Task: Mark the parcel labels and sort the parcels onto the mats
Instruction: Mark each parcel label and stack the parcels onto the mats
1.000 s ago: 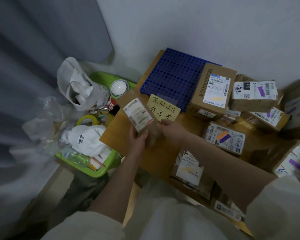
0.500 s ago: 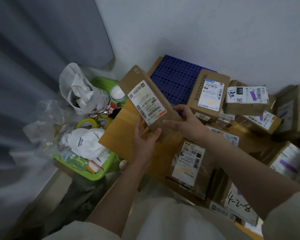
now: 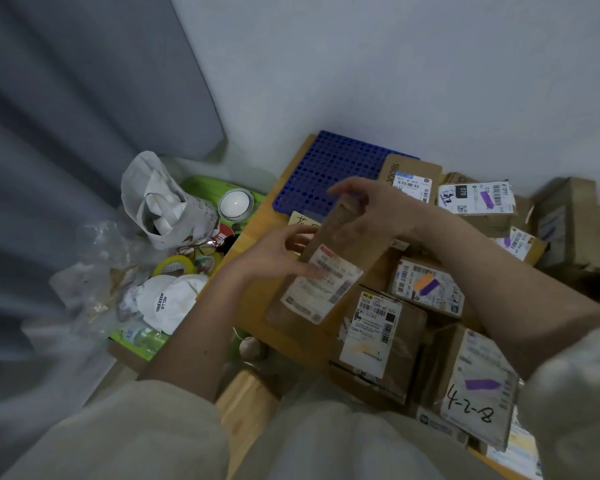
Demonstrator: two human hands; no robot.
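Both hands hold one flat cardboard parcel (image 3: 329, 271): right hand (image 3: 371, 209) fingers curl over its top, left hand (image 3: 274, 258) fingers press its paper label. The green tray (image 3: 201, 185) contains a white candle (image 3: 235, 203).

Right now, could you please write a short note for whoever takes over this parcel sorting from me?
Right hand grips the top of a flat brown parcel; left hand lies on its label, fingers straight. No marker shows in either hand. The blue mat carries one labelled box. Done: several parcels at right have purple or orange marks, one is numbered 4-2-8. Left: the held parcel's label looks blurred, with no mark that I can see; mark it and place it.
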